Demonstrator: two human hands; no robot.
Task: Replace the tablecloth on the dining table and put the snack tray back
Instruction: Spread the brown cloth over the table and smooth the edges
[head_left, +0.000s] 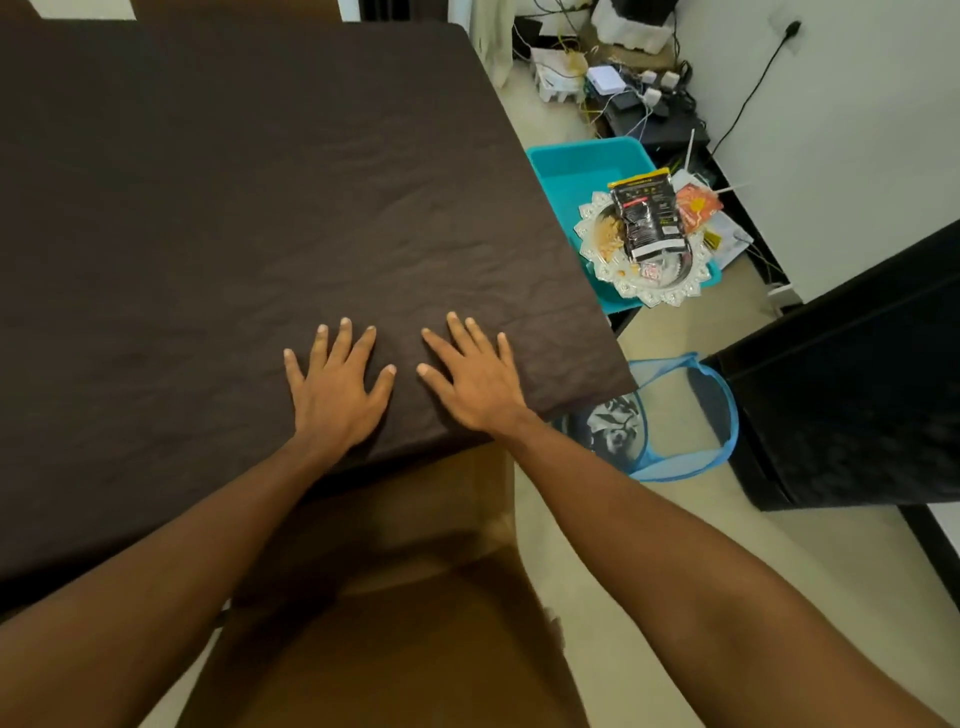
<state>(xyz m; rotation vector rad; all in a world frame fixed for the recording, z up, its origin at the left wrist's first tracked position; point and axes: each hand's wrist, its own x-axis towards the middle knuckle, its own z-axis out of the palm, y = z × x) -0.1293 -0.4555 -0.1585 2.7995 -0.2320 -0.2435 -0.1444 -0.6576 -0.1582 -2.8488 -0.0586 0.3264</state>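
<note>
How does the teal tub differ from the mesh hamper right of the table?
The teal tub is solid-walled and rectangular; the mesh hamper is round with see-through sides. The tub bears the snack tray on top; the hamper holds patterned cloth inside. The tub is farther along the tablecloth; the hamper is by its near corner. Both are bluish and open-topped.

No writing can be read anywhere. The black packet (645, 218), lying across the middle of the snack tray (657, 297) and over its far edge, has a yellow band at the top and small white and red print, all too small and blurred to make out. The orange packet (696, 205) at the tray's far right edge shows only a pale pattern, with no legible words.
</note>
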